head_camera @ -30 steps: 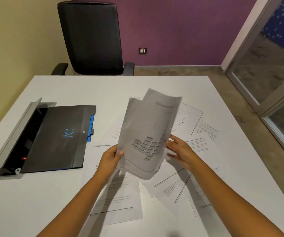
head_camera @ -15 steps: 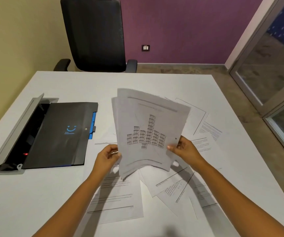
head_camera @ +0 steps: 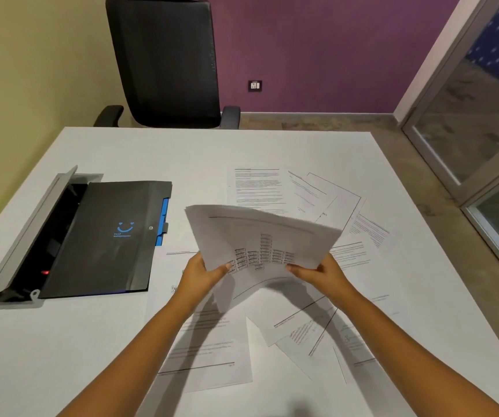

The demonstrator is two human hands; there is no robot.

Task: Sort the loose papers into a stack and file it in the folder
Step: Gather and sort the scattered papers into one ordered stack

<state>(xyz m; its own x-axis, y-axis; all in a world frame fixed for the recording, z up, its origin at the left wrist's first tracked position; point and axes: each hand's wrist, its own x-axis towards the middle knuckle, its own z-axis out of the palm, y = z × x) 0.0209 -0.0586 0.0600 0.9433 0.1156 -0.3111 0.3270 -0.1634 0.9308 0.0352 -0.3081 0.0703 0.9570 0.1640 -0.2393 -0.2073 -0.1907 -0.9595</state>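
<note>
A small stack of printed papers (head_camera: 260, 236) hangs above the white table (head_camera: 62, 341), tipped away from me with a chart on its top sheet. My left hand (head_camera: 200, 273) grips its left lower edge. My right hand (head_camera: 320, 270) pinches its right lower edge. Several loose papers (head_camera: 260, 188) lie scattered on the table beyond, under and to the right of my hands, one near sheet (head_camera: 209, 350) between my forearms. The black folder (head_camera: 104, 236) with a blue smile mark and blue tabs lies closed at the left.
An open grey cable hatch (head_camera: 28, 230) is sunk in the table just left of the folder. A black office chair (head_camera: 167, 61) stands at the far table edge. Glass doors (head_camera: 483, 115) are at the right.
The held stack has tipped from nearly upright to leaning flat away from me and dropped lower. My right hand went from open beside the sheets to pinching their right edge.
</note>
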